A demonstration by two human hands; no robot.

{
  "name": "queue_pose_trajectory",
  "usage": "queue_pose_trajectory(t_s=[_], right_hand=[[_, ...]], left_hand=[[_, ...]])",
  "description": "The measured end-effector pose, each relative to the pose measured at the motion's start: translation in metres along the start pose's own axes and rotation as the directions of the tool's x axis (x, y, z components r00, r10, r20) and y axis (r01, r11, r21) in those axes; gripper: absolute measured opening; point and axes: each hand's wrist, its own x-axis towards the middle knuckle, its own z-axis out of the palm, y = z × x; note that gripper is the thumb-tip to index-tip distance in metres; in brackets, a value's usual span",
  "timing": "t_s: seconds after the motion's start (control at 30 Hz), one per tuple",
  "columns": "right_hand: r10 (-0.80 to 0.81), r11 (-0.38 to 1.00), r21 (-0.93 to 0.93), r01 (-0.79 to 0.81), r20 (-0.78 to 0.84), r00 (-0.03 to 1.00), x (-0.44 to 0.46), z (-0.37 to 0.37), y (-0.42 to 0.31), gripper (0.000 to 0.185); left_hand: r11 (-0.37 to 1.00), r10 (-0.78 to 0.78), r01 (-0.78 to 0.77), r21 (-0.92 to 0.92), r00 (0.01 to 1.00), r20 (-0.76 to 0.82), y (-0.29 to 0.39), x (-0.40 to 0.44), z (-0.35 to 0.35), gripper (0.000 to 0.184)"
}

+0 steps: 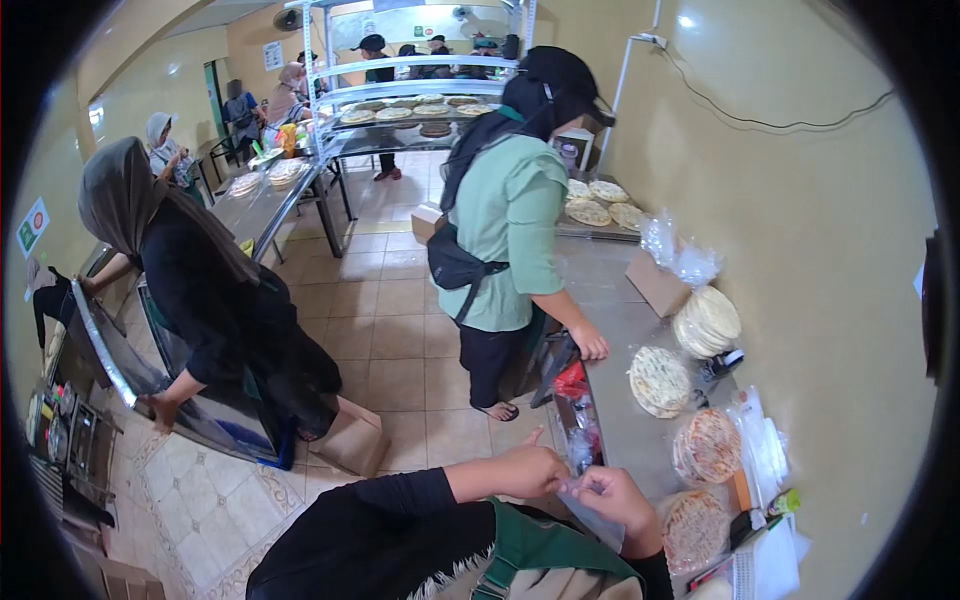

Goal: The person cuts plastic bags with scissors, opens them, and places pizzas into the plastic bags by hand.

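My left hand (pixel 532 470) and my right hand (pixel 612 496) meet in front of my body at the near edge of the metal table. Both are closed, fingertips pinching a thin clear plastic bag (pixel 600 526) that hangs below them; its full shape is partly hidden. To the right of my right hand lie flat round pizzas with a reddish topping, one (pixel 695 530) close by and a wrapped-looking one (pixel 707 446) farther along. Beyond them sit a paler pizza (pixel 660 381) and a stack of pale pizza bases (pixel 708 322).
A person in green (pixel 510 220) stands at the table (pixel 605 285), one hand on its edge. Another person in black (pixel 215 270) handles a large metal tray (pixel 120 350) at left. A cardboard box (pixel 350 437) is on the floor. Behind, a rack (pixel 400 143) holds several pizzas.
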Motion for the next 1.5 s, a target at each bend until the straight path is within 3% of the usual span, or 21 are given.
queue_pose_trajectory(t_s=[0.03, 0.1, 0.13, 0.17, 0.23, 0.27, 0.3, 0.37, 0.4, 0.57, 0.63, 0.77, 0.9, 0.97, 1.03, 1.1, 1.2, 1.23, 1.3, 1.43, 1.5], right_hand=[[-0.003, 1.0, 0.002, 0.003, 0.011, 1.0, 0.007, 0.003, 0.002, 0.007], [-0.052, 0.98, 0.18, 0.085, -0.176, 0.983, 0.025, 0.01, -0.006, 0.027], [-0.061, 0.996, 0.053, 0.075, -0.236, 0.97, 0.028, 0.008, -0.018, 0.047], [-0.059, 0.996, 0.057, 0.073, -0.218, 0.974, 0.034, 0.006, -0.018, 0.047], [0.08, 0.943, 0.334, -0.004, -0.214, 0.974, 0.047, 0.004, -0.016, 0.053], [0.06, 0.938, 0.347, 0.02, -0.218, 0.974, 0.057, 0.009, -0.015, 0.038], [0.065, 0.936, 0.353, 0.007, -0.191, 0.979, 0.066, 0.012, -0.012, 0.038], [0.064, 0.986, 0.158, -0.051, -0.079, 0.995, 0.084, 0.014, -0.008, 0.018], [0.062, 0.99, 0.131, -0.043, -0.149, 0.987, 0.094, 0.024, -0.018, 0.007], [-0.113, 0.994, -0.019, 0.112, -0.122, 0.986, 0.129, 0.035, -0.045, 0.01], [-0.14, 0.989, -0.058, 0.135, -0.1, 0.985, 0.136, 0.038, -0.057, 0.014], [-0.154, 0.988, -0.042, 0.15, -0.12, 0.981, 0.142, 0.041, -0.063, 0.023], [-0.241, 0.968, -0.09, 0.234, -0.088, 0.966, 0.135, 0.044, -0.06, 0.025], [-0.165, 0.983, -0.099, 0.156, -0.091, 0.982, 0.125, 0.047, -0.068, 0.028], [-0.141, 0.955, -0.262, 0.139, 0.01, 0.99, 0.114, 0.047, -0.067, 0.03], [-0.163, 0.943, -0.295, 0.157, 0.003, 0.987, 0.102, 0.044, -0.061, 0.031], [-0.057, 0.996, -0.067, 0.053, -0.055, 0.997, 0.076, 0.032, -0.051, 0.031], [-0.048, 0.996, -0.08, 0.041, -0.081, 0.996, 0.065, 0.024, -0.047, 0.031], [0.058, 0.996, 0.073, -0.048, -0.142, 0.988, 0.046, 0.007, -0.032, 0.028], [0.161, 0.974, 0.185, -0.129, -0.174, 0.971, 0.0, -0.02, -0.023, 0.03], [0.191, 0.973, 0.155, -0.169, -0.137, 0.972, -0.021, -0.033, -0.021, 0.024]], left_hand=[[0.988, -0.099, 0.096, -0.117, 0.995, -0.013, -0.006, -0.012, -0.008, 0.013], [0.951, -0.211, 0.201, -0.233, 0.977, -0.02, -0.023, -0.037, -0.025, 0.015], [0.934, -0.231, 0.18, -0.309, 0.963, -0.139, -0.033, -0.05, -0.032, 0.015], [0.912, -0.26, 0.15, -0.381, 0.932, -0.254, -0.039, -0.063, -0.041, 0.017], [0.864, -0.379, 0.219, -0.454, 0.876, -0.298, -0.046, -0.086, -0.058, 0.018], [0.811, -0.478, 0.266, -0.521, 0.815, -0.328, -0.048, -0.096, -0.065, 0.019], [0.799, -0.502, 0.285, -0.529, 0.8, -0.328, -0.051, -0.106, -0.069, 0.019], [0.791, -0.555, 0.333, -0.512, 0.743, -0.374, -0.058, -0.122, -0.075, 0.022], [0.751, -0.586, 0.309, -0.583, 0.719, -0.374, -0.061, -0.129, -0.078, 0.021], [0.593, -0.714, 0.288, -0.752, 0.62, -0.325, -0.061, -0.157, -0.098, 0.02], [0.598, -0.702, 0.215, -0.772, 0.606, -0.375, -0.075, -0.163, -0.089, 0.022], [0.625, -0.679, 0.293, -0.724, 0.662, -0.318, -0.075, -0.163, -0.101, 0.02], [0.721, -0.569, 0.167, -0.673, 0.697, -0.437, -0.068, -0.143, -0.103, 0.035], [0.73, -0.528, 0.108, -0.675, 0.717, -0.456, -0.065, -0.129, -0.101, 0.036], [0.712, -0.514, 0.122, -0.692, 0.761, -0.395, -0.057, -0.114, -0.104, 0.029], [0.735, -0.512, 0.285, -0.615, 0.829, -0.227, -0.056, -0.1, -0.099, 0.02], [0.751, -0.471, 0.178, -0.636, 0.82, -0.326, -0.049, -0.077, -0.078, 0.01], [0.744, -0.473, 0.15, -0.651, 0.807, -0.354, -0.05, -0.07, -0.07, 0.008], [0.772, -0.368, 0.044, -0.634, 0.844, -0.39, -0.044, -0.051, -0.057, 0.008], [0.725, -0.283, -0.004, -0.689, 0.91, -0.303, -0.018, -0.013, -0.043, 0.019], [0.816, -0.175, -0.055, -0.576, 0.926, -0.336, -0.007, 0.003, -0.037, 0.02]])
